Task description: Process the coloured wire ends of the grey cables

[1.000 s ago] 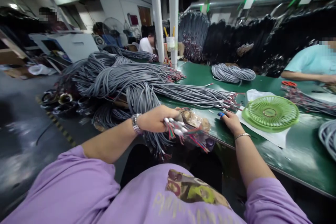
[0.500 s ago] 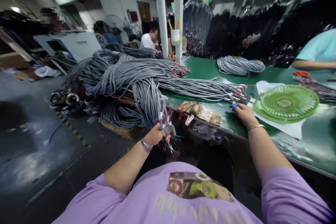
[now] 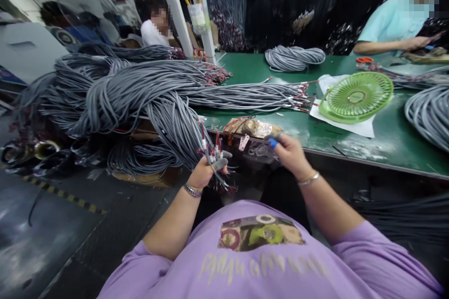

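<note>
My left hand [image 3: 201, 174] is closed around a bundle of grey cables [image 3: 177, 124] near their stripped ends, where red and dark wires and white sleeves stick out past the fingers. Grey coverings wrap some of its fingertips. To the right, my right hand [image 3: 289, 154] hangs in front of the table edge with thumb and fingers pinched together. Blue tape and a grey covering show on its fingers; whatever sits in the pinch is too small to make out. Behind it on the edge lies a taped brown bundle [image 3: 271, 129] with a pink clip [image 3: 243, 142].
More grey cables [image 3: 242, 97] stretch across the green table [image 3: 242, 66]. A green fan [image 3: 358, 96] lies on white paper at the right. Coiled cables [image 3: 294, 58] rest farther back, near a white post [image 3: 171, 4]. A co-worker in light blue [image 3: 386, 21] works across the table.
My right hand has moved from the cable ends on the table back toward my left hand. The left hand keeps its grip on the bundle. The view has turned right.
</note>
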Available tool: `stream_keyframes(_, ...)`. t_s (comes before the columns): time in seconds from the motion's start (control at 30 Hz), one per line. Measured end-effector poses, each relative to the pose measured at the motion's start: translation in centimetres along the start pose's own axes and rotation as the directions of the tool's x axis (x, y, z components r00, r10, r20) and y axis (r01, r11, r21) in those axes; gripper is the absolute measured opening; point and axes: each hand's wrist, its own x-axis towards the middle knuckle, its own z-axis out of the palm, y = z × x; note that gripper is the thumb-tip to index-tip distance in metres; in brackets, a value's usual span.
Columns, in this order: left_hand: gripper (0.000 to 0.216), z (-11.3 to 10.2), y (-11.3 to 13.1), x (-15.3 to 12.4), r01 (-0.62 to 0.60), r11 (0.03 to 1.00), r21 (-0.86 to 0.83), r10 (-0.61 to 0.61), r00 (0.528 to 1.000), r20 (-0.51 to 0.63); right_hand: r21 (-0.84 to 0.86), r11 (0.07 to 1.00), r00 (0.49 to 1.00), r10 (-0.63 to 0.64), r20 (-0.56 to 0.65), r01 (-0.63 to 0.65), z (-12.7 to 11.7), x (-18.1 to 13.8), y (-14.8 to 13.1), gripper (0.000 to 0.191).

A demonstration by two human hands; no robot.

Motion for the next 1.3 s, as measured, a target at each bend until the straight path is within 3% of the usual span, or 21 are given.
stream_keyframes(0.1,0.028,0.7,0.4,-0.5,-0.048,0.986,0.158,0.040,0.998,0.055,0.227,0.974,0.976,-0.042,0.216,-0.008,4.7,-3.9,-3.3,0.031)
stream_keyframes(0.2,0.030,1.0,0.4,-0.8,-0.184,0.933,0.309,0.135,0.976,0.173,0.263,0.965,0.960,-0.072,0.271,-0.002,7.3,-5.0,-4.4,0.028)
stream_keyframes(0.3,0.032,0.8,0.3,-1.1,-0.288,0.852,0.437,0.172,0.942,0.287,0.267,0.961,0.957,-0.136,0.257,0.065,8.1,-4.9,-4.1,0.014)
stream_keyframes(0.43,0.029,0.2,-0.1,-1.6,-0.338,0.819,0.463,0.183,0.920,0.347,0.303,0.951,0.954,-0.141,0.266,0.056,8.1,-5.3,-3.0,0.016)
stream_keyframes(0.53,0.029,0.0,-0.6,-1.9,-0.285,0.861,0.422,0.178,0.945,0.275,0.350,0.936,0.964,-0.078,0.254,-0.017,7.9,-5.9,-2.0,0.019)
stream_keyframes(0.67,0.032,0.2,-0.8,-2.1,-0.140,0.964,0.225,0.136,0.990,0.035,0.450,0.860,0.953,0.122,0.276,-0.240,7.8,-6.2,-0.9,0.022)
stream_keyframes(0.77,0.033,0.8,-0.5,-1.7,-0.137,0.969,0.207,0.150,0.988,-0.049,0.507,0.733,0.880,0.282,0.382,-0.454,8.2,-5.7,-0.7,0.030)
stream_keyframes(0.9,0.035,1.3,-0.1,-0.7,-0.110,0.950,0.292,0.121,0.992,-0.020,0.593,0.522,0.787,0.349,0.508,-0.614,8.9,-4.8,-0.9,0.037)
stream_keyframes(1.07,0.026,1.0,-0.6,-0.3,-0.106,0.894,0.436,0.093,0.994,0.050,0.603,0.455,0.754,0.357,0.551,-0.655,9.5,-4.2,-1.1,0.041)
stream_keyframes(1.23,0.027,1.3,-1.2,-0.2,-0.010,0.887,0.462,0.033,0.999,-0.041,0.649,0.424,0.774,0.389,0.500,-0.632,9.7,-4.2,-0.7,0.044)
stream_keyframes(1.3,0.025,1.5,-1.1,0.0,0.014,0.883,0.468,-0.009,1.000,-0.012,0.667,0.411,0.779,0.417,0.469,-0.622,9.6,-4.1,-0.6,0.044)
